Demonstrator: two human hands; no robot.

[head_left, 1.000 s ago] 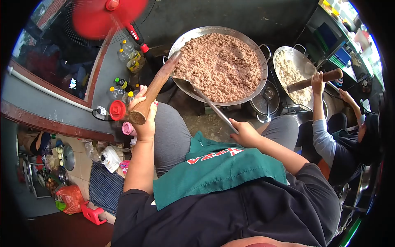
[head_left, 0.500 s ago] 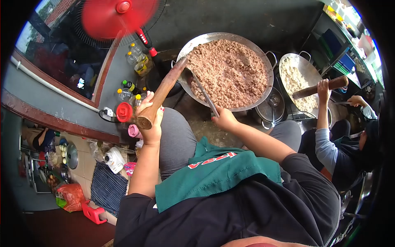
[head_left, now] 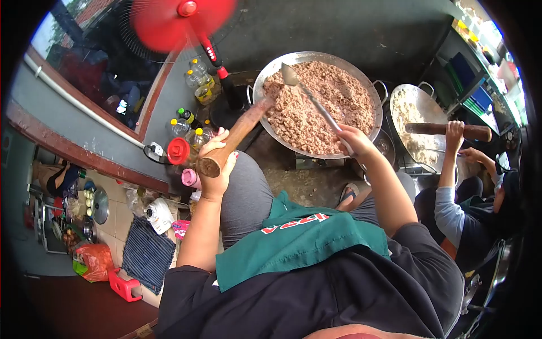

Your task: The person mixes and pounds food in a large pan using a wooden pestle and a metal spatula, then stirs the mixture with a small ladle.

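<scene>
Brown, crumbly food [head_left: 344, 96] fills a wide metal pan [head_left: 307, 56] in front of the wearer, leaving bare metal around the edge. Across the pan's left rim leans a thick wooden stick [head_left: 240, 133], its far tip over the left edge of the food; whether it presses in, I cannot tell. The left hand [head_left: 217, 183] is wrapped around the stick's near end, fingers on one side, thumb on the other. The right hand [head_left: 357, 141] is curled closed around the handle of a metal spatula [head_left: 316, 102]. The spatula's blade is over the food toward the far left of the pan, and contact there is unclear.

To the right, a smaller pan [head_left: 426, 104] holds pale food [head_left: 403, 116]. A co-worker's hand [head_left: 454, 135] grips a second stick [head_left: 432, 129] over it.

Left of the large pan, yellow-capped bottles [head_left: 200, 85] stand along the wall, near a red-lidded jar [head_left: 178, 151]. A red fan [head_left: 189, 22] is above them. Across the wearer's lap lies a green apron [head_left: 299, 240]; on the floor at lower left is a dark mat [head_left: 148, 248].
</scene>
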